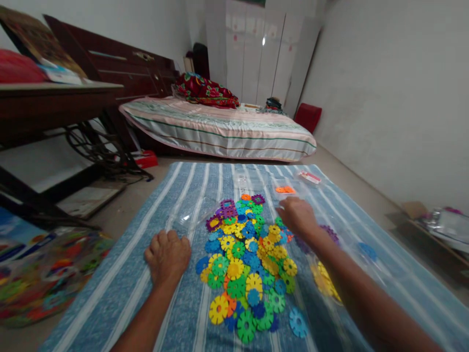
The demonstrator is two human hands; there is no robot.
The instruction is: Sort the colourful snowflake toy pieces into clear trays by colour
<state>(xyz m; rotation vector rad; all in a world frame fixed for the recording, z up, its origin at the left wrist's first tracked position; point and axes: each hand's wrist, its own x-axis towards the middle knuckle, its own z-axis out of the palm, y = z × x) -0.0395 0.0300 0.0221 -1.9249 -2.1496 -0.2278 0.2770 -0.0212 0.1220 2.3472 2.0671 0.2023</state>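
Note:
A heap of flower-shaped plastic building discs point(252, 264) in yellow, green, blue, orange and purple lies on a striped blue cloth point(128, 274). Left of the heap, my left hand point(168, 256) rests on the cloth with its fingers curled in, and no disc shows in it. My right hand point(296, 214) is over the far right side of the heap, fingers bent together; whatever they hold, if anything, is hidden. Just beyond it, orange discs point(285, 189) sit on clear plastic. Partly behind my right forearm are yellow discs point(324, 281) and purple discs point(330, 233).
A blue disc point(367, 251) lies on the right side in clear plastic. A red-and-white packet point(309, 177) is at the cloth's far edge. On the floor at left lies a bag of colourful pieces point(54, 274). Beyond stand a bed point(220, 129) and a treadle table point(62, 100).

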